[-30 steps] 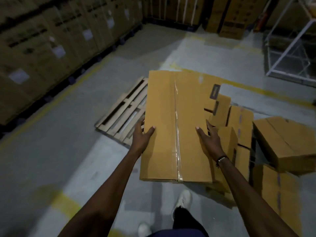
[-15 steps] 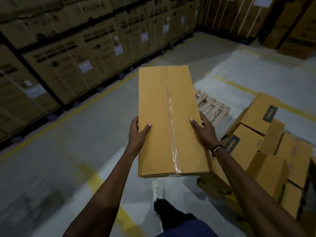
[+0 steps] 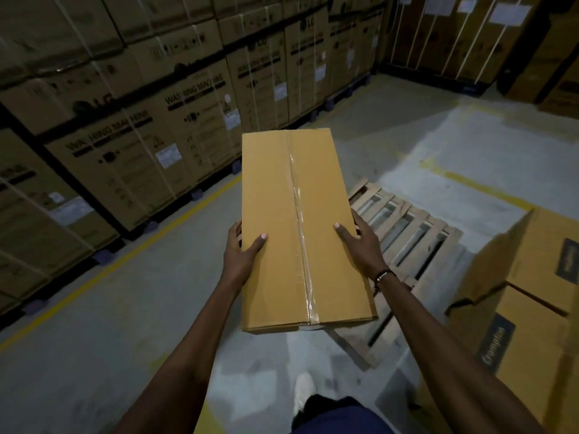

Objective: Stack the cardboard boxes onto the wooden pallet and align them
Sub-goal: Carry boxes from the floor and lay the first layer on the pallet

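I hold a long taped cardboard box (image 3: pixel 282 220) flat in the air at the centre of the view. My left hand (image 3: pixel 242 253) grips its left edge, thumb on top. On the right edge sits my right hand (image 3: pixel 360 242), also thumb on top. The wooden pallet (image 3: pixel 416 242) lies bare on the floor to the right, partly hidden behind the box and my right arm. More brown cardboard boxes (image 3: pixel 529 296) are piled at the right edge, beside the pallet.
Tall stacks of washing machine cartons (image 3: pixel 141 136) line the left wall behind a yellow floor line (image 3: pixel 150 242). More strapped cartons (image 3: pixel 454 36) stand at the back. My foot (image 3: pixel 305 388) is on the grey concrete floor below the box.
The view has swung left and the box has come up with me. The pallet, once left of and under the box, now lies to its right. Both hands keep their grip.
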{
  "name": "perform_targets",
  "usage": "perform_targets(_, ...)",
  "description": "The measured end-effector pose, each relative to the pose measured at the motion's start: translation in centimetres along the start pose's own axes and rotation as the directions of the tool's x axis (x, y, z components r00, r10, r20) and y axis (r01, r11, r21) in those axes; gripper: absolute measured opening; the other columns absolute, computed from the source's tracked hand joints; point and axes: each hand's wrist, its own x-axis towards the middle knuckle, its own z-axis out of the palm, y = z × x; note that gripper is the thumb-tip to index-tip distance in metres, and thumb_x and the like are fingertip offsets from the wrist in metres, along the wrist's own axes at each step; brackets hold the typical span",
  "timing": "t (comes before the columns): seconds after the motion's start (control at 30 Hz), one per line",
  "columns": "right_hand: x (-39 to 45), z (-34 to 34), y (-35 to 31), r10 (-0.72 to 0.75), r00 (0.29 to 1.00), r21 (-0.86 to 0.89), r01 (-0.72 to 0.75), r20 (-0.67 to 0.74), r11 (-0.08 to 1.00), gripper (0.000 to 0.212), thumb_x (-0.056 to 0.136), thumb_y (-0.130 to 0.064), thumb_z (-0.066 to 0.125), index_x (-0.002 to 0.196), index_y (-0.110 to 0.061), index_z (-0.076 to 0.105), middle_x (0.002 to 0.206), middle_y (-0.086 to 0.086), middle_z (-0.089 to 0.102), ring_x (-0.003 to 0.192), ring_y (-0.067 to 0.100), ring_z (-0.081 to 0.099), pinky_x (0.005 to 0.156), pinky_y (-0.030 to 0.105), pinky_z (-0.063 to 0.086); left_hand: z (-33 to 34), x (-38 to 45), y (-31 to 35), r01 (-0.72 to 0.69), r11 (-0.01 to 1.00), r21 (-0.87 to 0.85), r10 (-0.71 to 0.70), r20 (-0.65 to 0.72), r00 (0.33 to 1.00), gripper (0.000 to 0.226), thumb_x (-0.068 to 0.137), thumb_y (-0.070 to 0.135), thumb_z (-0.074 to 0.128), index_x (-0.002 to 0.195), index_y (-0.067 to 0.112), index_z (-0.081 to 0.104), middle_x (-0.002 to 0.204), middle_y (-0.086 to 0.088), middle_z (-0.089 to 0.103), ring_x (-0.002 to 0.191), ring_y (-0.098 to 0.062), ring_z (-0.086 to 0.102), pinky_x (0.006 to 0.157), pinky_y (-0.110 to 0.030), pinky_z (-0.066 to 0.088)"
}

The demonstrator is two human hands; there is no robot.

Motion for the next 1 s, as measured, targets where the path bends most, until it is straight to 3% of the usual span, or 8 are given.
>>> perform_targets(0.17,8.6,3.1,-1.8,-0.009,0.999,-0.010,0.008,-0.033,1.000,0.055,0.102,-0.043,0.067,0.153,-0.030,0.052,0.139,-0.010,0.062,0.113,-0.018,0.052,0.087,-0.002,0.041,-1.0,9.7,2.1,0.000,1.000,-0.023,0.001,0.017,1.000,0.079,0.089,0.049,0.079,0.150,0.025,0.034,0.146,0.003,0.049,0.128,-0.015,0.050,0.103,-0.037,0.045)
perform_targets(0.23,11.9,4.2,-2.6,-0.014,0.999,-0.008,0.013,-0.049,1.000,0.049,0.101,-0.046,0.067,0.148,-0.038,0.053,0.139,-0.011,0.063,0.116,-0.009,0.056,0.099,0.015,0.048,-1.1,13.6,2.8,0.002,1.000,-0.029,-0.001,0.035,0.999,0.076,0.089,0.048,0.079,0.146,0.024,0.035,0.141,0.005,0.047,0.127,-0.015,0.050,0.101,-0.036,0.044)
perform_targets(0.3,15.5,5.3,-3.1,-0.008,0.998,-0.015,0.007,-0.056,1.000,0.047,0.101,-0.047,0.067,0.145,-0.045,0.049,0.138,-0.015,0.060,0.120,0.003,0.058,0.102,0.029,0.048,-1.0,17.8,3.5,0.005,1.000,-0.029,-0.003,0.055,0.998,0.070,0.090,0.046,0.078,0.140,0.023,0.035,0.139,0.004,0.048,0.126,-0.015,0.051,0.100,-0.035,0.044)
perform_targets(0.4,21.5,6.9,-3.0,0.007,0.994,-0.049,-0.012,-0.108,0.999,0.056,0.101,-0.045,0.067,0.153,-0.033,0.048,0.146,-0.008,0.058,0.126,0.008,0.052,0.102,0.026,0.040,-0.4,24.9,4.2,-0.002,0.999,-0.041,0.006,0.094,0.996,0.066,0.090,0.045,0.079,0.134,0.022,0.036,0.137,0.001,0.050,0.124,-0.017,0.054,0.099,-0.038,0.048)
perform_targets(0.6,34.2,10.5,-1.3,0.111,0.958,-0.021,-0.120,-0.263,0.992,0.064,0.097,-0.047,0.072,0.151,-0.024,0.048,0.152,0.000,0.056,0.138,0.016,0.052,0.109,0.032,0.043,1.7,41.2,5.3,-0.054,0.998,-0.037,0.061,0.227,0.972,0.065,0.091,0.041,0.078,0.134,0.017,0.036,0.134,-0.002,0.051,0.118,-0.018,0.056,0.091,-0.036,0.049)
perform_targets(0.7,39.9,12.0,-1.2,0.148,0.928,0.020,-0.150,-0.343,0.988,0.063,0.096,-0.047,0.074,0.149,-0.024,0.049,0.150,-0.002,0.057,0.139,0.017,0.052,0.112,0.036,0.044,3.1,50.0,6.3,-0.093,0.995,-0.033,0.099,0.326,0.940,0.066,0.091,0.041,0.078,0.135,0.016,0.035,0.132,-0.001,0.052,0.118,-0.020,0.059,0.096,-0.042,0.054)
perform_targets(0.83,45.6,13.1,-2.3,0.217,0.860,0.062,-0.213,-0.461,0.975,0.064,0.098,-0.041,0.074,0.152,-0.022,0.047,0.148,-0.006,0.053,0.134,0.009,0.048,0.109,0.029,0.041,5.5,59.3,8.8,-0.153,0.988,-0.034,0.151,0.476,0.866,0.060,0.094,0.036,0.076,0.130,0.016,0.032,0.129,-0.002,0.053,0.116,-0.019,0.059,0.092,-0.035,0.053)
perform_targets(1.0,50.4,11.8,-1.9,0.315,0.794,0.130,-0.291,-0.521,0.948,0.079,0.094,-0.051,0.074,0.160,-0.027,0.038,0.164,-0.002,0.043,0.150,0.017,0.040,0.123,0.043,0.037,10.7,67.2,10.9,-0.178,0.983,-0.032,0.159,0.620,0.768,0.058,0.096,0.038,0.074,0.130,0.016,0.032,0.132,-0.004,0.054,0.119,-0.021,0.060,0.096,-0.038,0.055)
